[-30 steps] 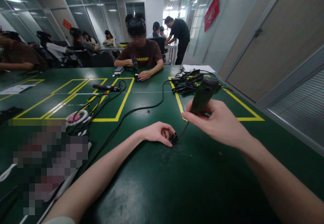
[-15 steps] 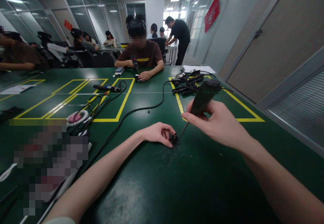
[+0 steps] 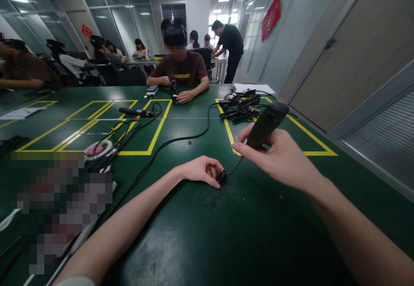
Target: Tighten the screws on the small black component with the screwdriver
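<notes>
Small black part (image 3: 222, 178) sits stub-up on the green tabletop (image 3: 181, 234), approx. mid-view; my left hand (image 3: 202, 168) has it from the L, thumb + index curled narrow round it. My right hand (image 3: 274, 150) grips a dark-handled screwdriver (image 3: 268, 123), fingers wrapped round the handle, which leans up to the R; thin shaft (image 3: 235, 167) slants down to the part's R edge, though I can't tell if the tip's seated. Further out, a black cable (image 3: 181, 138) runs to a pile of black gear (image 3: 239, 107). Opp. me, a co-worker (image 3: 194, 68) holds a power driver (image 3: 172, 80).
</notes>
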### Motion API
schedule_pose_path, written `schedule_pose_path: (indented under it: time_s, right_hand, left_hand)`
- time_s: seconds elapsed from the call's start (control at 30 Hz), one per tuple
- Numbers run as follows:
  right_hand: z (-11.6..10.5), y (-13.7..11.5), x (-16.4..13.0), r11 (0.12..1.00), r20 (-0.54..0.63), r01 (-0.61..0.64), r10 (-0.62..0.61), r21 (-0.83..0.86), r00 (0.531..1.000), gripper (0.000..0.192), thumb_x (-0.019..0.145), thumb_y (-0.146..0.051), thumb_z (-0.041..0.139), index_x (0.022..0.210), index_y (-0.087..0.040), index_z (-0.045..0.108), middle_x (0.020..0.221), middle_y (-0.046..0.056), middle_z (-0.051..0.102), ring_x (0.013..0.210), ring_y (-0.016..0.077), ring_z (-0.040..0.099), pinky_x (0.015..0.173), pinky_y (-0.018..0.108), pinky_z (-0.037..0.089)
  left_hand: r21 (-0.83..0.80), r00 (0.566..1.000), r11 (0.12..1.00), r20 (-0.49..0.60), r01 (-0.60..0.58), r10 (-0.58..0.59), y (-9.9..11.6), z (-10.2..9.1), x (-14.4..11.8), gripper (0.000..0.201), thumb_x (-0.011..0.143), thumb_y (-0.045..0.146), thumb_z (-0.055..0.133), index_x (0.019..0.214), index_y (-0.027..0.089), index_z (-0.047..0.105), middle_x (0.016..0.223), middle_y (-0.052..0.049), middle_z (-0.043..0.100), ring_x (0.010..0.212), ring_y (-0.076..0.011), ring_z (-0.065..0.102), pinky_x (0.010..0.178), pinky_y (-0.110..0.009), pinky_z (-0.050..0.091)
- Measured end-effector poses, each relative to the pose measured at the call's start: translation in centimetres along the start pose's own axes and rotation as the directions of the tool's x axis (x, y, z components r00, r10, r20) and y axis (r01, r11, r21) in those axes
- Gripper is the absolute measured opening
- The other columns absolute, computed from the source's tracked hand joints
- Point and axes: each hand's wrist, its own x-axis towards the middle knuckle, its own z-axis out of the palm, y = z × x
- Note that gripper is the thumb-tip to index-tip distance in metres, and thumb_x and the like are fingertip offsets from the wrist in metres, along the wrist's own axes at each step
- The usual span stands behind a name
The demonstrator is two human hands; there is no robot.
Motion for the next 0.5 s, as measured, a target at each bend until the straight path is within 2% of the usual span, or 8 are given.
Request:
schedule_pose_path:
  time_s: [0.1, 0.23, 0.4, 0.5]
  right_hand:
    - [-0.02, -0.02, 0.00, 1.000, 0.007, -0.013, 0.013, 0.018, 1.000, 0.023, 0.082, -0.041, 0.066, 0.080, -0.018, 0.066, 0.070, 0.003, 0.064, 0.060, 0.0163, 0.056, 0.052, 0.027, 0.040]
    - [-0.06, -0.01, -0.02, 0.999, -0.015, -0.027, 0.027, 0.027, 1.000, 0.020, 0.078, -0.036, 0.071, 0.087, -0.018, 0.066, 0.069, 0.001, 0.062, 0.056, 0.0143, 0.052, 0.049, 0.026, 0.039]
    - [-0.07, 0.19, -0.05, 0.999, -0.002, 0.050, -0.050, 0.001, 0.999, 0.018, 0.082, -0.036, 0.069, 0.082, -0.018, 0.066, 0.072, 0.003, 0.065, 0.058, 0.0145, 0.052, 0.052, 0.027, 0.041]
    - [-0.13, 0.22, -0.07, 1.000, 0.019, 0.018, -0.018, 0.015, 1.000, 0.022, 0.083, -0.040, 0.069, 0.078, -0.019, 0.066, 0.070, 0.003, 0.065, 0.060, 0.0165, 0.056, 0.052, 0.027, 0.042]
  left_hand:
    - [0.000, 1.000, 1.000, -0.003, 0.003, -0.003, -0.03, 0.03, 0.02, 0.053, 0.055, 0.029, 0.097, 0.098, 0.014, 0.071, 0.068, 0.004, 0.068, 0.061, -0.0096, 0.063, 0.062, -0.022, 0.046]
    - [-0.003, 1.000, 1.000, -0.008, -0.001, 0.001, -0.07, 0.05, 0.02, 0.054, 0.054, 0.030, 0.097, 0.098, 0.014, 0.071, 0.068, 0.004, 0.069, 0.061, -0.0093, 0.062, 0.062, -0.022, 0.047]
    - [0.000, 1.000, 1.000, -0.007, -0.003, 0.003, -0.05, 0.04, 0.00, 0.052, 0.055, 0.029, 0.097, 0.097, 0.014, 0.071, 0.068, 0.004, 0.068, 0.062, -0.0095, 0.062, 0.063, -0.022, 0.047]
    - [-0.003, 1.000, 1.000, 0.000, -0.004, 0.004, 0.01, 0.04, 0.01, 0.052, 0.055, 0.029, 0.096, 0.098, 0.014, 0.070, 0.068, 0.004, 0.068, 0.062, -0.0099, 0.062, 0.063, -0.022, 0.047]
